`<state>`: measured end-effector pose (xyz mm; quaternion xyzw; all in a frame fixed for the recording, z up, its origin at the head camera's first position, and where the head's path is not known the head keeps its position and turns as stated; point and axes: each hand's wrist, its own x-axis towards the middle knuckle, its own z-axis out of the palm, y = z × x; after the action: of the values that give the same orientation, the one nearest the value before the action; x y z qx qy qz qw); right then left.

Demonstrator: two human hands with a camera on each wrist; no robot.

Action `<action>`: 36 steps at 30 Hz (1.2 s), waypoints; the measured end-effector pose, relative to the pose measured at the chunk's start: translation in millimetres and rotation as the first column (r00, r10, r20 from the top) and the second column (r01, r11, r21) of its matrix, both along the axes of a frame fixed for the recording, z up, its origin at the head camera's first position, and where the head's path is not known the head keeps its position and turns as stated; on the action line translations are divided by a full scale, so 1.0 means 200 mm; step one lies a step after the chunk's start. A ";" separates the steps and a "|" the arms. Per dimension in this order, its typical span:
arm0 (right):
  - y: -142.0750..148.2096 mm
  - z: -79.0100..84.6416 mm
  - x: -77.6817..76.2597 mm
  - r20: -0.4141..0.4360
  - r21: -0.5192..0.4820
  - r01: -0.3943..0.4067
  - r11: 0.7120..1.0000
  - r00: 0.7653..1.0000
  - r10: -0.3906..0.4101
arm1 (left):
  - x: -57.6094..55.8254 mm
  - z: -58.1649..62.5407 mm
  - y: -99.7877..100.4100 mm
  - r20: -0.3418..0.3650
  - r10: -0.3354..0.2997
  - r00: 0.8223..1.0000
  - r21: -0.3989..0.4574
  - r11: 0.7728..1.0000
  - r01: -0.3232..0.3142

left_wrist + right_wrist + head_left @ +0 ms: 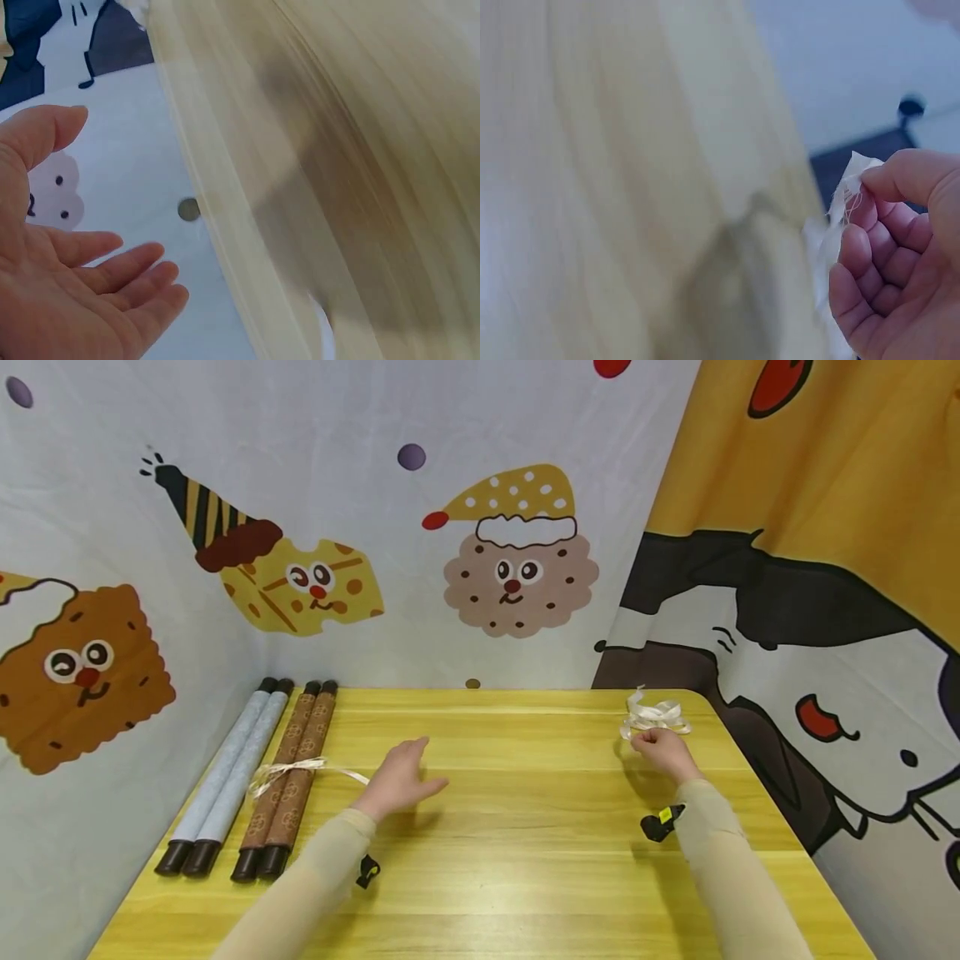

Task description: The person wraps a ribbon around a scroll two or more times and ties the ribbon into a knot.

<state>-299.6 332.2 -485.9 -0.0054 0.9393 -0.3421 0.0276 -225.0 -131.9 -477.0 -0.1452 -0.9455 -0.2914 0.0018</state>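
My right hand [666, 753] pinches the end of a white ribbon [852, 180] between thumb and forefinger, and frayed threads hang from that end. More of the ribbon lies in a loose heap just beyond the fingers at the table's back right. My left hand [399, 781] hovers over the table with thumb and fingers spread, holding nothing. Beside it on the left lie two brown patterned scrolls [287, 777] with dark end knobs, tied together by a white ribbon [288, 770] whose tail reaches toward the left wrist.
Two pale blue scrolls [228, 768] with dark knobs lie left of the brown pair. The wooden table [510, 860] ends at a cartoon-printed curtain [420, 652] behind and at the sides. A small black device sits at each wrist.
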 end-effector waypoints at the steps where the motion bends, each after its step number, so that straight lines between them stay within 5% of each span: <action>1: -0.04 0.02 0.00 -0.002 -0.031 -0.010 0.999 1.000 0.010 | 0.00 0.00 0.02 -0.008 -0.008 1.000 0.012 1.000 0.008; 7: -0.21 0.12 0.03 -0.029 -0.141 -0.070 0.987 0.997 0.066 | 0.00 0.02 0.14 -0.080 -0.043 0.996 0.092 0.995 0.051; 15: -0.42 0.23 0.11 -0.100 -0.157 -0.208 0.965 0.976 0.194 | 0.00 0.05 0.29 -0.148 -0.078 0.986 0.201 0.974 0.107; 24: -0.58 0.29 0.16 -0.140 -0.197 -0.345 0.918 0.936 0.322 | -0.01 0.06 0.41 -0.230 -0.071 0.971 0.216 0.969 0.122; 31: -0.69 0.29 0.19 -0.111 -0.300 -0.395 0.868 0.918 0.380 | -0.01 0.08 0.48 -0.419 -0.029 0.908 0.203 0.971 0.125; 36: -0.75 0.28 0.20 -0.080 -0.337 -0.412 0.847 0.908 0.410 | -0.02 0.07 0.52 -0.479 -0.027 0.878 0.187 0.973 0.132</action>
<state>-259.9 182.9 -429.9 -0.2119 0.8413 -0.4879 0.0963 -229.7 -28.9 -463.5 -0.2497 -0.8727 -0.3470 0.2359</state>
